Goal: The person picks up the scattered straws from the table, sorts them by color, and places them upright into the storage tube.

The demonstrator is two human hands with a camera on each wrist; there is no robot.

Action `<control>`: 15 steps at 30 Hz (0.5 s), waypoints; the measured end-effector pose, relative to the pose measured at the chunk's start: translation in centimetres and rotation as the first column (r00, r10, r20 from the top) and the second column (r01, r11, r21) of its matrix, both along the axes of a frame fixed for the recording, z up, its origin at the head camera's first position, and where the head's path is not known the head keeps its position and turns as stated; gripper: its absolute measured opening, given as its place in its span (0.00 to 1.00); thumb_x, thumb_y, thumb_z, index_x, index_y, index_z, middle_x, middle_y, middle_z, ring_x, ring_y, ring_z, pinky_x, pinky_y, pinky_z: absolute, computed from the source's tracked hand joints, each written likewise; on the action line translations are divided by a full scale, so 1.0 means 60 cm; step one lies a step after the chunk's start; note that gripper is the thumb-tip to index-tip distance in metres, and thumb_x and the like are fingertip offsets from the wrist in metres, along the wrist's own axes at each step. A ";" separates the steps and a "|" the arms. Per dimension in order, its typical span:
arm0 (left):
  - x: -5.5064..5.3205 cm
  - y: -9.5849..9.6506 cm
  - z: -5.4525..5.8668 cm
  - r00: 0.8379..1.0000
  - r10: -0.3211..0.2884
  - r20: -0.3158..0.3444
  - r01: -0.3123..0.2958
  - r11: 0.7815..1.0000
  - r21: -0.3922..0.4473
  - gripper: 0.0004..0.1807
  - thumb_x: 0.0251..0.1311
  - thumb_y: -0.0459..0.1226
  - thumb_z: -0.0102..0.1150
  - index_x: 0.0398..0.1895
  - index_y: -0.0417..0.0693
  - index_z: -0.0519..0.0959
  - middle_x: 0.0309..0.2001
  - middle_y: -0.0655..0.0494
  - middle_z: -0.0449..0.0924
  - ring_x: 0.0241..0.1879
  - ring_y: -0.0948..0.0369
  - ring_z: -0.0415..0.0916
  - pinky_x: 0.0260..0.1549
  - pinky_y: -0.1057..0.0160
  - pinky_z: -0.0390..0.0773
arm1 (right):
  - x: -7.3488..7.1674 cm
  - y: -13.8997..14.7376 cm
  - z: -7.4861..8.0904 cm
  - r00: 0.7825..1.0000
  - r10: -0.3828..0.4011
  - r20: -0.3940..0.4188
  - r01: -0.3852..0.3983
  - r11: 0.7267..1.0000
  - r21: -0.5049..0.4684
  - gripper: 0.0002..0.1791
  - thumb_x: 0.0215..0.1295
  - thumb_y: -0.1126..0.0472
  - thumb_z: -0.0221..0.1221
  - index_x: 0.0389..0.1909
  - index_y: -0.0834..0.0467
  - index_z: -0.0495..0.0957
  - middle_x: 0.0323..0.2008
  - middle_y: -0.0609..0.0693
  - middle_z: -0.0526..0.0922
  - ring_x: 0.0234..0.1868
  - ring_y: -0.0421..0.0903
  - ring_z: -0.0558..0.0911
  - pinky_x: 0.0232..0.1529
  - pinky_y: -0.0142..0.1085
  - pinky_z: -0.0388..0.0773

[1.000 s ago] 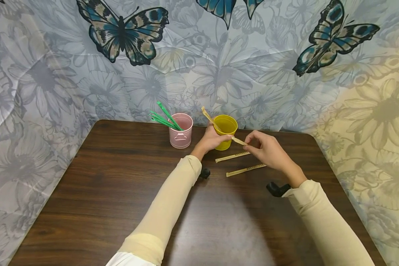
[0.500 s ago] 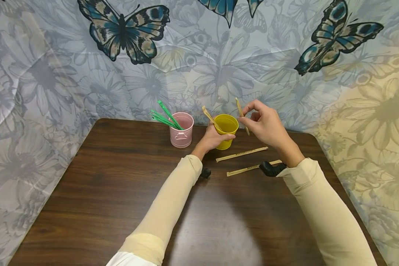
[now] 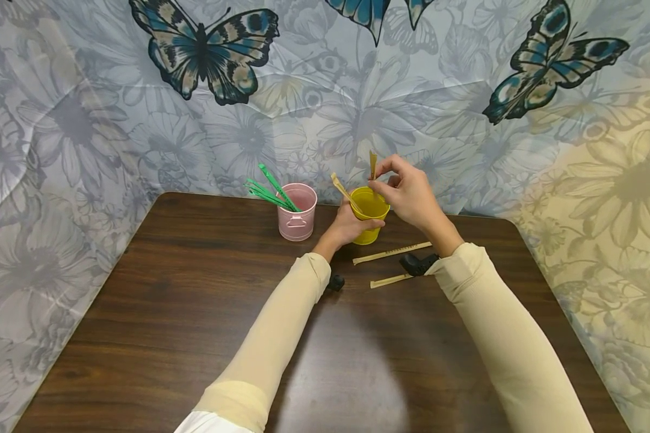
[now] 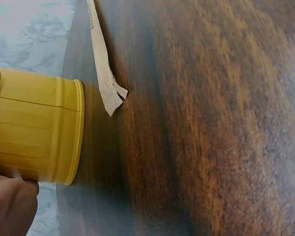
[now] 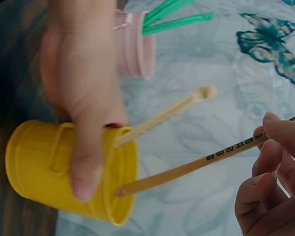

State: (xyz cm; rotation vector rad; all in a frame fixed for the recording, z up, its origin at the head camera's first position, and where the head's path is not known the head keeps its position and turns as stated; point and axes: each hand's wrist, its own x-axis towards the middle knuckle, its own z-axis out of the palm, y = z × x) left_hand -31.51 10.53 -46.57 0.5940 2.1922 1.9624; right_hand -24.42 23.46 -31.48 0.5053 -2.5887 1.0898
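Note:
My left hand grips the small yellow bucket from its left side, the thumb lying across its front. One tan paper-wrapped stick leans in that bucket with its top above the rim. Between thumb and fingertips my right hand pinches a second tan paper-wrapped stick, printed with dark characters. Its lower end is at the bucket's mouth in the right wrist view. Two more wrapped sticks lie on the table: a farther one and a nearer one, partly hidden by the right wrist's black camera mount.
A pink bucket holding several green wrapped sticks stands left of the yellow one. Behind the brown wooden table hangs a butterfly-print cloth. Black camera mounts show at both wrists.
My right hand has lifted the wrapped stick from in front of the yellow bucket, turned it upright and brought it left over the rim. The left hand has stayed on the bucket.

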 end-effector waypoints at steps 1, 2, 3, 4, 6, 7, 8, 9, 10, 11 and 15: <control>-0.001 0.000 -0.002 1.000 -0.003 0.001 0.003 1.000 0.004 0.48 0.53 0.40 0.78 0.73 0.54 0.57 0.64 0.52 0.71 0.62 0.56 0.73 0.65 0.58 0.74 | -0.004 -0.002 -0.006 1.000 0.001 0.005 -0.001 1.000 0.009 0.09 0.70 0.59 0.65 0.45 0.56 0.77 0.40 0.53 0.84 0.19 0.40 0.74 0.24 0.29 0.72; -0.002 -0.001 -0.002 1.000 -0.008 -0.003 0.009 1.000 0.009 0.48 0.53 0.39 0.78 0.73 0.54 0.58 0.64 0.52 0.72 0.61 0.56 0.74 0.64 0.58 0.75 | -0.007 -0.002 -0.013 1.000 0.001 0.008 -0.001 1.000 0.023 0.09 0.70 0.59 0.64 0.45 0.56 0.77 0.39 0.54 0.84 0.19 0.41 0.73 0.23 0.30 0.72; -0.003 -0.001 -0.002 1.000 -0.016 -0.010 0.016 1.000 0.011 0.47 0.53 0.39 0.78 0.72 0.54 0.59 0.63 0.52 0.73 0.60 0.56 0.75 0.64 0.58 0.75 | -0.009 -0.003 -0.019 1.000 0.002 0.011 -0.002 0.999 0.036 0.09 0.70 0.59 0.64 0.46 0.56 0.77 0.39 0.54 0.85 0.19 0.42 0.73 0.22 0.30 0.71; -0.004 -0.001 -0.001 1.000 -0.024 -0.018 0.025 1.000 0.015 0.45 0.53 0.38 0.77 0.72 0.54 0.61 0.62 0.51 0.74 0.60 0.55 0.75 0.63 0.58 0.76 | -0.011 -0.003 -0.025 1.000 0.003 0.012 -0.004 0.999 0.048 0.09 0.70 0.59 0.64 0.46 0.56 0.77 0.39 0.54 0.85 0.19 0.43 0.74 0.22 0.31 0.71; -0.003 -0.001 0.002 0.999 -0.034 -0.029 0.035 0.999 0.014 0.44 0.53 0.38 0.77 0.71 0.53 0.62 0.61 0.50 0.76 0.58 0.55 0.77 0.62 0.60 0.76 | -0.016 -0.003 -0.038 1.000 0.010 0.013 -0.011 0.998 0.061 0.09 0.70 0.60 0.64 0.46 0.57 0.77 0.41 0.54 0.85 0.20 0.45 0.75 0.22 0.32 0.72; -0.002 -0.001 0.004 0.998 -0.042 -0.040 0.043 0.999 0.024 0.43 0.54 0.37 0.77 0.71 0.52 0.63 0.60 0.49 0.77 0.57 0.54 0.77 0.62 0.60 0.77 | -0.018 -0.003 -0.043 1.000 0.015 0.014 -0.016 0.998 0.067 0.09 0.70 0.61 0.64 0.47 0.57 0.77 0.42 0.54 0.85 0.21 0.46 0.75 0.22 0.33 0.72; -0.002 -0.002 0.006 0.998 -0.047 -0.050 0.048 0.998 0.032 0.42 0.54 0.36 0.76 0.70 0.51 0.64 0.59 0.48 0.78 0.57 0.54 0.78 0.61 0.61 0.77 | -0.021 -0.003 -0.049 1.000 0.016 0.016 -0.017 0.997 0.072 0.09 0.70 0.61 0.64 0.46 0.57 0.77 0.42 0.54 0.84 0.23 0.47 0.75 0.22 0.33 0.71; -0.001 -0.003 0.009 0.997 -0.048 -0.053 0.050 0.998 0.042 0.42 0.54 0.36 0.76 0.70 0.49 0.64 0.59 0.47 0.78 0.57 0.54 0.78 0.61 0.62 0.77 | -0.024 -0.004 -0.055 1.000 0.018 0.020 -0.019 0.997 0.074 0.09 0.70 0.61 0.64 0.46 0.57 0.77 0.43 0.53 0.84 0.25 0.47 0.76 0.24 0.34 0.72; 0.001 -0.004 0.013 0.997 -0.050 -0.053 0.053 0.997 0.052 0.42 0.54 0.35 0.76 0.71 0.47 0.64 0.60 0.46 0.77 0.57 0.55 0.77 0.61 0.63 0.77 | -0.027 -0.005 -0.061 1.000 0.017 0.023 -0.019 0.997 0.076 0.09 0.70 0.61 0.64 0.46 0.57 0.77 0.44 0.53 0.85 0.26 0.48 0.76 0.25 0.35 0.73; 0.003 -0.006 0.017 0.997 -0.055 -0.053 0.058 0.996 0.066 0.42 0.54 0.34 0.75 0.70 0.44 0.65 0.60 0.45 0.77 0.56 0.55 0.77 0.60 0.63 0.77 | -0.030 -0.006 -0.066 1.000 0.013 0.024 -0.015 0.997 0.081 0.09 0.70 0.61 0.65 0.46 0.57 0.77 0.43 0.53 0.85 0.27 0.48 0.76 0.26 0.35 0.73; 0.011 -0.013 0.035 0.994 -0.096 -0.046 0.101 0.987 0.124 0.39 0.54 0.30 0.73 0.68 0.35 0.67 0.58 0.40 0.78 0.53 0.58 0.78 0.57 0.66 0.78 | -0.039 -0.007 -0.087 0.999 -0.021 0.040 0.016 0.995 0.100 0.09 0.70 0.60 0.65 0.45 0.57 0.77 0.44 0.54 0.85 0.30 0.48 0.76 0.30 0.37 0.74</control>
